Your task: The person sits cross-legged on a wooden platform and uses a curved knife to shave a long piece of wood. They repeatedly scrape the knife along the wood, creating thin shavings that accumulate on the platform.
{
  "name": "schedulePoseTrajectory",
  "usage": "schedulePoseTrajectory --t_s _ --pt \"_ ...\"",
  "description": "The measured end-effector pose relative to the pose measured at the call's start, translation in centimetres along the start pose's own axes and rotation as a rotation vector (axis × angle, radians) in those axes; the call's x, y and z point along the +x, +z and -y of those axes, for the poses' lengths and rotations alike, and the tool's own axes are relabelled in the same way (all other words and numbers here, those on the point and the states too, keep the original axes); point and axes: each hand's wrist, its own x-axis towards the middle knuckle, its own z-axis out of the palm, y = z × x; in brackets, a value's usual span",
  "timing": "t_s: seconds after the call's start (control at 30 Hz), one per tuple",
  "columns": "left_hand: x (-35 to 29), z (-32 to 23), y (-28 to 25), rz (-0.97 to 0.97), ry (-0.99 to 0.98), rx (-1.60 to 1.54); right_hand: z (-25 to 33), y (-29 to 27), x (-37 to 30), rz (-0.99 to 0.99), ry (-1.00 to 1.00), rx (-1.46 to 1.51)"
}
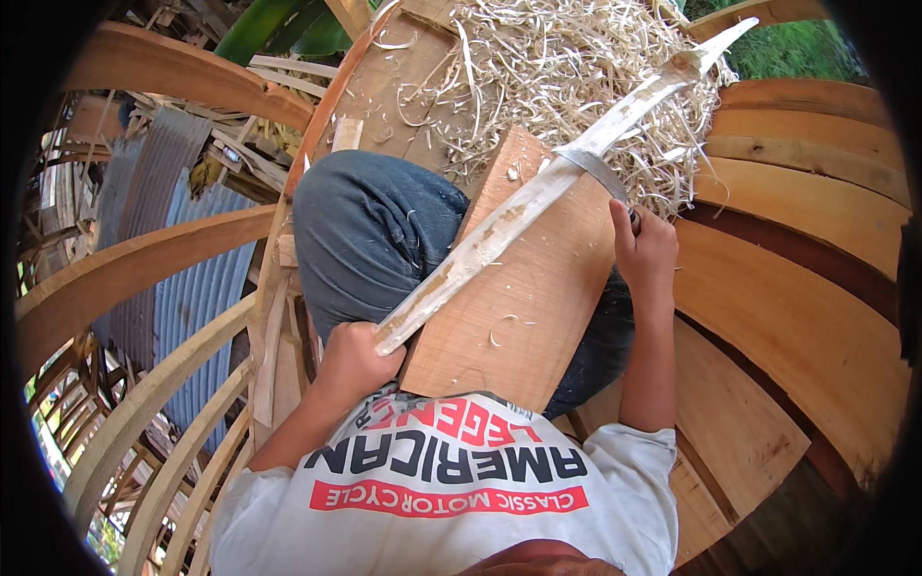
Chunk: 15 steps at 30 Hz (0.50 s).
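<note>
A long, pale, peeled wooden stick (499, 233) slants from the lower left to the upper right, with brown patches left on it and a thin tapered far end. My left hand (357, 360) is closed round its near end, beside my knee. The fingers of my right hand (645, 248) wrap the dark handle of a knife. Its metal blade (594, 169) lies across the stick, touching the upper face past the middle. Beneath the stick a flat wooden board (519, 307) rests across my lap, with a few small shavings on it.
Curly wood shavings (576, 67) are heaped on the planks ahead. Curved wooden planks (797, 221) rise at the right. Curved ribs (144, 250) stand at the left, with corrugated metal sheets (192, 288) and scrap wood beyond. My bent knee (370, 240) is beside the board.
</note>
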Motion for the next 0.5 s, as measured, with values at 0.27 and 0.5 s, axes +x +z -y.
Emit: schedulePoseTrajectory --t_s 0.27,0.5 --pt "-0.1 0.2 0.3 -0.009 -0.018 -0.049 0.3 0.5 3.2 -0.081 -0.042 -0.292" --pt "-0.3 0.2 0.7 -0.041 -0.025 -0.08 0.6 -0.4 6.1 -0.044 0.078 -0.369"
